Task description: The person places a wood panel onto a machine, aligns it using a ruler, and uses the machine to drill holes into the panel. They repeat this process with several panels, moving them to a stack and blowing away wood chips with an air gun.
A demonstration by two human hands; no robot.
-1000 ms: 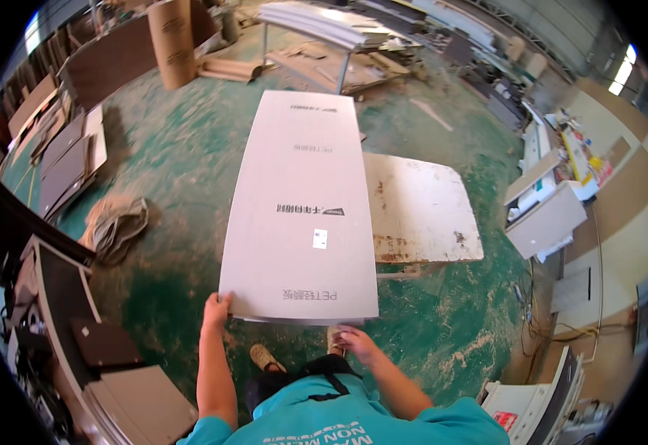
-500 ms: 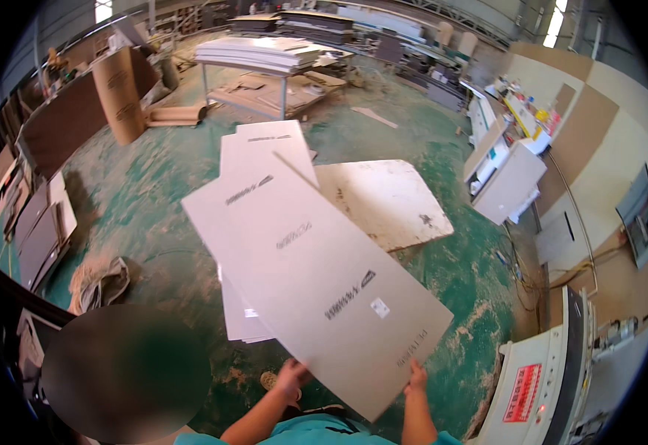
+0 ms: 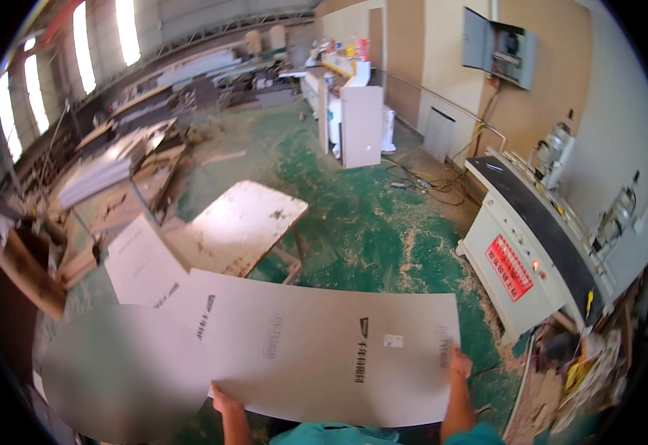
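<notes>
A large pale grey-beige flat panel [image 3: 316,319] with dark printing and a small white sticker lies crosswise in front of me. My left hand [image 3: 225,400] grips its near edge toward the left, fingers closed and partly hidden by the panel. At its right end, my right hand [image 3: 459,365] is closed round the short edge. Beyond the panel's left end is another similar panel [image 3: 142,259], partly covered by it. Next to that stands a low table with a stained white top [image 3: 257,215]. A blurred oval hides the lower left, including part of the held panel.
To the right stands a white machine [image 3: 487,245] with a dark top and a red sign. Cables [image 3: 439,189] trail over the green floor near the wall. A cabinet [image 3: 361,126] stands farther back; stacked boards [image 3: 94,182] and a brown roll [image 3: 35,274] are on the left.
My view has turned to the right. The held panel has swung from slanting away from me to lying crosswise, its right end farther right. Both hands still grip it, now wider apart.
</notes>
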